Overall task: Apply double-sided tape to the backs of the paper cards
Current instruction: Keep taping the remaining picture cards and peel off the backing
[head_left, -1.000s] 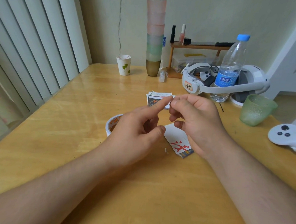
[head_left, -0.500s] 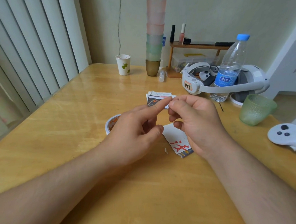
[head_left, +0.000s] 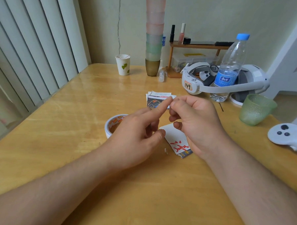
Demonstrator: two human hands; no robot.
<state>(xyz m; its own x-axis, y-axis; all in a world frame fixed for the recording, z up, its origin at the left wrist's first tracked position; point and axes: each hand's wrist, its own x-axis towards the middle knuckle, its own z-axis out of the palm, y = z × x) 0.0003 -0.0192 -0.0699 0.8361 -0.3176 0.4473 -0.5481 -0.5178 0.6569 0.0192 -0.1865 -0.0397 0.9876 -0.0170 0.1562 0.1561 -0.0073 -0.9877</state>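
Above the counter (head_left: 74, 143), the left hand (head_left: 134, 139), forefinger extended, meets the right hand's (head_left: 195, 125) pinched fingertips; what they pinch cannot be told. A card (head_left: 177, 139) lies beneath, tape roll (head_left: 109, 127) just left.

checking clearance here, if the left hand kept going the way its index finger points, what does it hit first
The left hand points its index finger up and right, and the tip already meets the right hand at its pinched fingertips. Past them lies the stack of paper cards, though depth there is hard to judge.
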